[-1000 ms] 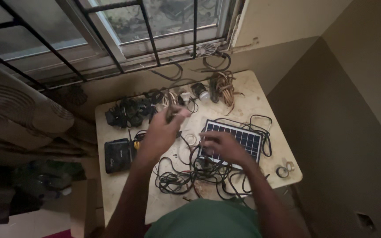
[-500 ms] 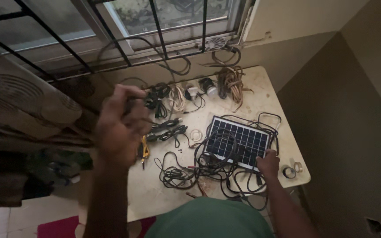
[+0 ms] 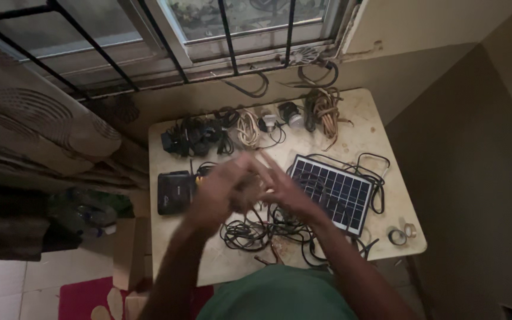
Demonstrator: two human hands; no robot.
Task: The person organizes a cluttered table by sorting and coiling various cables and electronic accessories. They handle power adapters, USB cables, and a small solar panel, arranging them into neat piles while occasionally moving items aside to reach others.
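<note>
Left hand [image 3: 223, 189] and right hand [image 3: 280, 189] met blurred above the table's [image 3: 380, 127] middle, grip impossible to tell, solar panel [image 3: 332, 192] just right of them, flat, long axis slanting toward the front right corner, black cables [image 3: 250, 232] tangled beneath, black box [image 3: 175, 191] near the left edge.

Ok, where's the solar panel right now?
In the head view the solar panel lies flat on the right half of the table, just right of the right hand, with black cables tangled along its near and right edges.
</note>
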